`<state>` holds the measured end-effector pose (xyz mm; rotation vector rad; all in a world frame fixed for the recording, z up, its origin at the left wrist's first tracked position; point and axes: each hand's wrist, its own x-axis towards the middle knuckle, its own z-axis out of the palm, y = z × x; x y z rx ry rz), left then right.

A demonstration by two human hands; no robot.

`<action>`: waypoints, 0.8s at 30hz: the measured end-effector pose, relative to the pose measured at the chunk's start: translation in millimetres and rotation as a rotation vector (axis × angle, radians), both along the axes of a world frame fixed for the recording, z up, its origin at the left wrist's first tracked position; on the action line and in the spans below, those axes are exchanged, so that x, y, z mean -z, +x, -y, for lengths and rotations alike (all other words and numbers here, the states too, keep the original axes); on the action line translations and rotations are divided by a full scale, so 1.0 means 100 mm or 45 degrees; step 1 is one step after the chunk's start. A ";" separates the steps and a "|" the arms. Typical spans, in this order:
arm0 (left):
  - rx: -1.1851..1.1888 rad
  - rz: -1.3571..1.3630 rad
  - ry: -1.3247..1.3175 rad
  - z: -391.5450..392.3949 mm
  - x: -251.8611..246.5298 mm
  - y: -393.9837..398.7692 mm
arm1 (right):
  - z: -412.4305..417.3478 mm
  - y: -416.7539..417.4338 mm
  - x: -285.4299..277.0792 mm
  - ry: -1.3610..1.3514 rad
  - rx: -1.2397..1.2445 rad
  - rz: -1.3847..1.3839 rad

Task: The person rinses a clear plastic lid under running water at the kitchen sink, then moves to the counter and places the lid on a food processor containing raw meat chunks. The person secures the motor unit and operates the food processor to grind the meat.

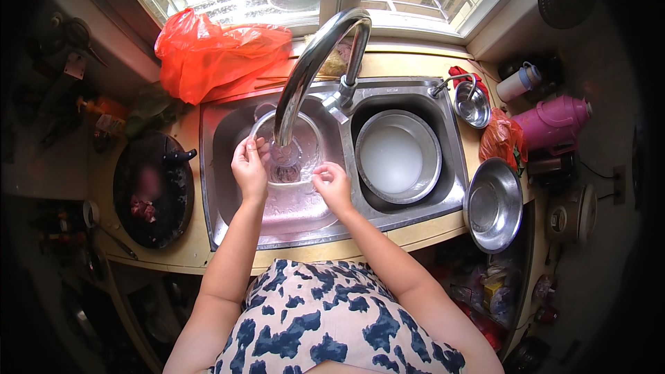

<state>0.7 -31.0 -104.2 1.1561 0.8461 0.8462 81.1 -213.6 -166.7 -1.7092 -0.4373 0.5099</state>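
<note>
In the left basin [306, 218] of a double stainless-steel sink, a clear bowl [317, 140] with a pale rim sits beneath the chrome faucet [298, 78]. Water splashes inside it. My left hand [251, 169] grips the rim at its left side, thumb up. At the lower right, the curled fingers of my right hand [332, 184] pinch the same rim. The faucet spout hides part of the bowl. A metal pot [436, 153] of cloudy whitish water [392, 161] stands in the right basin.
Left of the sink, a round dark chopping board [171, 213] carries raw meat [143, 208] and a black-handled knife [180, 156]. A red plastic bag [218, 57] lies behind. To the right are a metal bowl [493, 208], a smaller bowl [473, 104] and a pink thermos [553, 122].
</note>
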 end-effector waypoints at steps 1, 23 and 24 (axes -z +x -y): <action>-0.034 0.016 -0.034 -0.01 0.03 0.00 | -0.03 -0.04 -0.09 -0.012 0.011 0.258; -0.161 -0.121 -0.566 -0.08 0.47 -0.06 | 0.14 0.09 -0.43 0.043 -0.373 0.985; -0.163 -0.127 -0.573 -0.08 0.51 -0.08 | 0.14 0.12 -0.45 0.056 -0.408 1.007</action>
